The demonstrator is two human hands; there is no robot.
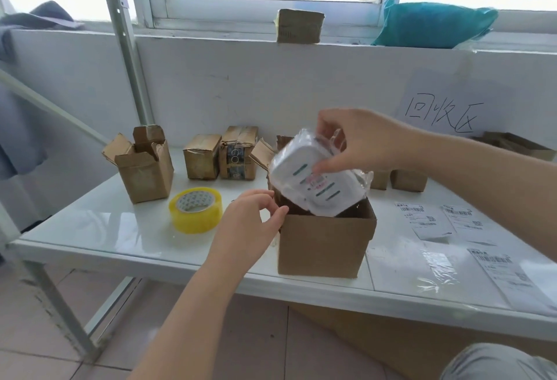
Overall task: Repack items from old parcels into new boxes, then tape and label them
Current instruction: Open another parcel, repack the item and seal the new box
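open box (327, 244) mouth: largely plugged by tilted wrapped white item (307, 178) | left rim: left hand (253, 223) grips it, tape roll (196, 209) near beyond | table (90, 229) front-left: bare, passable | rear: parcels (202, 156) and opened carton (144, 168) along wall | right: labels (422, 220) lie flat

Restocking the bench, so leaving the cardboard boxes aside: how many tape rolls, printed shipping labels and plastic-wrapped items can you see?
Yellow roll of packing tape: 1
White printed shipping labels with barcodes: 3
White plastic-wrapped item, held by the right hand above the open brown cardboard box that the left hand grips: 1
Total: 5
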